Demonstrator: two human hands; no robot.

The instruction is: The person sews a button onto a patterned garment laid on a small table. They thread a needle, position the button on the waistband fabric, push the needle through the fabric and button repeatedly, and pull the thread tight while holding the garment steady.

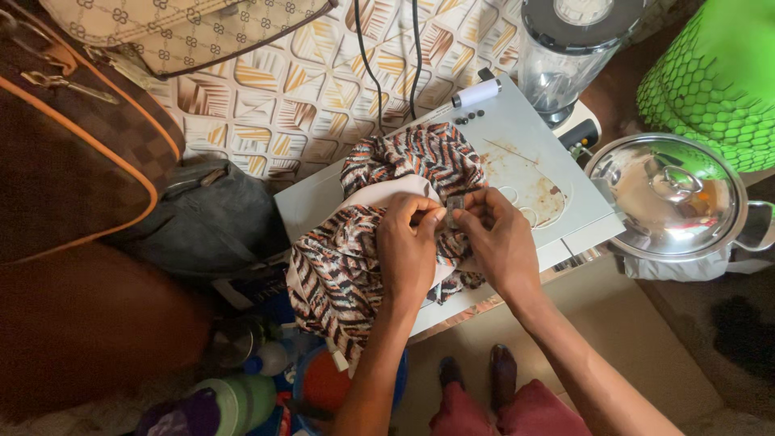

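Two bare hands meet over a striped cloth (367, 234) at the middle of the view. The left hand (408, 246) is closed on the cloth, its fingers curled and pinching a fold near a small grey piece (454, 203). The right hand (500, 242) is also closed, and its fingertips (467, 218) pinch the same small spot from the other side, so both hands touch each other there. What exactly the grey piece is, the view does not show clearly.

The cloth has brown, orange and white stripes with a pale pink lining, and it lies bunched on a white flat board (533, 153), hanging over its near edge on the left side. The hands are above the right part of the cloth.

At the far left stands a brown checked bag (64, 161) with orange trim, and above it a beige patterned bag (178, 28). A dark grey bag (214, 222) lies just beside the board. Below the cloth there are bottles and a blue container with an orange inside (323, 383). Black cables (387, 56) run down toward the board. On the board lie a white marker (472, 94) and brown stains. To the right stands a blender jug (565, 56), then a shiny steel pot with lid (670, 198), and a green net-patterned thing (710, 81) at the far right corner.
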